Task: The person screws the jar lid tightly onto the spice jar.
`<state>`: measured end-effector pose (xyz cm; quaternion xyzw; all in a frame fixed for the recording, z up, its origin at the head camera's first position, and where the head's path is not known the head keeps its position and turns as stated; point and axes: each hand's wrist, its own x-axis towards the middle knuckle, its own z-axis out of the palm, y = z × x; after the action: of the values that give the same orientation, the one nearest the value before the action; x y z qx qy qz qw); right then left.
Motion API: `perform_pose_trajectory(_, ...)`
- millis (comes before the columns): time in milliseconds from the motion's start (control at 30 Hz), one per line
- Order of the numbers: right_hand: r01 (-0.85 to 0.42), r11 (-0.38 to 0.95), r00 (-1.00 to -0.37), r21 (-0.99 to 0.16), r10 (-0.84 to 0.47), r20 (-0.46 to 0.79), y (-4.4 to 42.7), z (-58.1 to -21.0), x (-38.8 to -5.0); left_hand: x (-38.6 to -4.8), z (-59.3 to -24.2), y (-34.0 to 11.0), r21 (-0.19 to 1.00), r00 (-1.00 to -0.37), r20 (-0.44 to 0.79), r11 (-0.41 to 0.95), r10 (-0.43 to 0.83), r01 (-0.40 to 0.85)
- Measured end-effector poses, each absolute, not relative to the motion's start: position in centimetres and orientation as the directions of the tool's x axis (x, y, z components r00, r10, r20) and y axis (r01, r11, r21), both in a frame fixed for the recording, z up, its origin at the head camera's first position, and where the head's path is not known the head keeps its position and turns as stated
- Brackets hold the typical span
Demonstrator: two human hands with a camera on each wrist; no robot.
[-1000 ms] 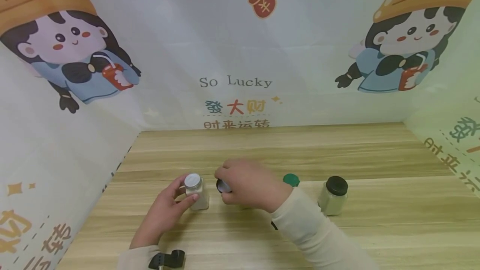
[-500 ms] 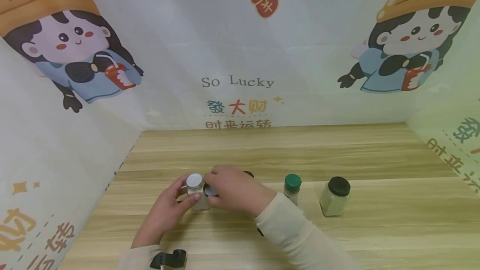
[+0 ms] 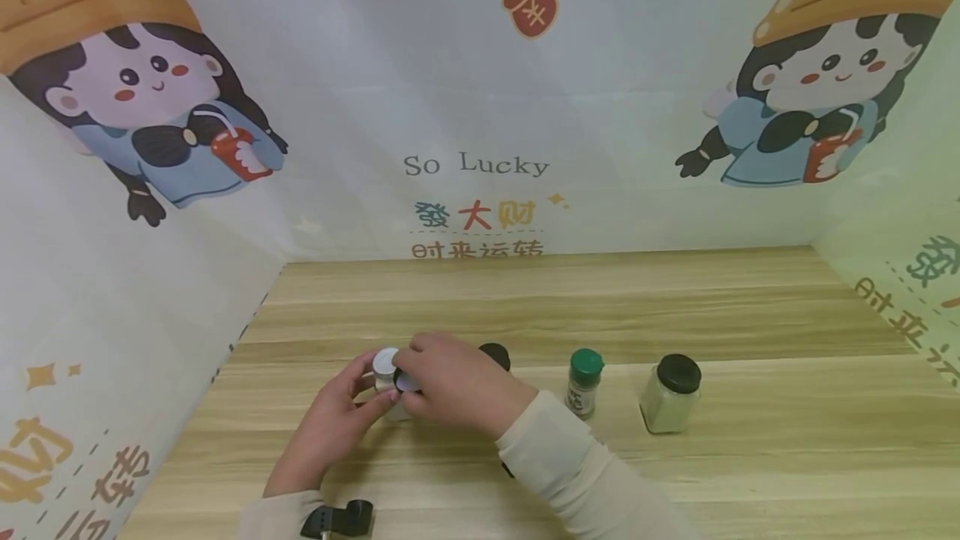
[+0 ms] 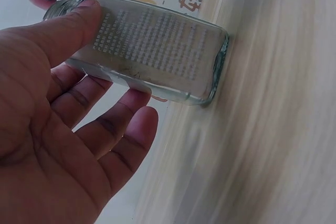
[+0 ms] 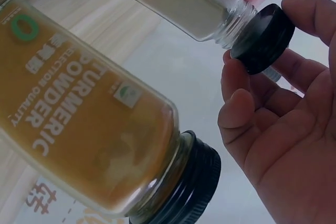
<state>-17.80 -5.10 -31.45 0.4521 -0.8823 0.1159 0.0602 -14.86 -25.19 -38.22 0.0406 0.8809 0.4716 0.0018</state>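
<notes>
A square glass spice jar with pale contents stands upright on the wooden table, its threaded neck uncapped and its top whitish. Thumb and fingers of my left hand grip it from the left. My right hand pinches a black screw lid by its edge. That lid is tilted beside the jar's mouth, its underside facing the neck; whether they touch I cannot tell. Close to my right hand, in the right wrist view, stands a turmeric powder jar with a black cap; in the head view my hand hides most of it.
Right of my hands stand a small green-capped shaker and a glass jar of pale green powder with a black lid. Printed cloth walls enclose the table at the back and sides.
My right hand has moved left with the black lid, from apart to the jar's mouth. The green-capped shaker and the turmeric jar's cap have come into view. My left hand keeps its grip.
</notes>
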Motion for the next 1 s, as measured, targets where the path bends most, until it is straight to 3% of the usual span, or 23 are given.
perform_pose_trajectory(1000,-0.824,0.542,-0.566,-0.163,-0.786,0.25,-5.81,-31.52,-18.34,-14.88,-38.2,-25.2,0.815,-0.997,0.033,0.576,0.072,0.068)
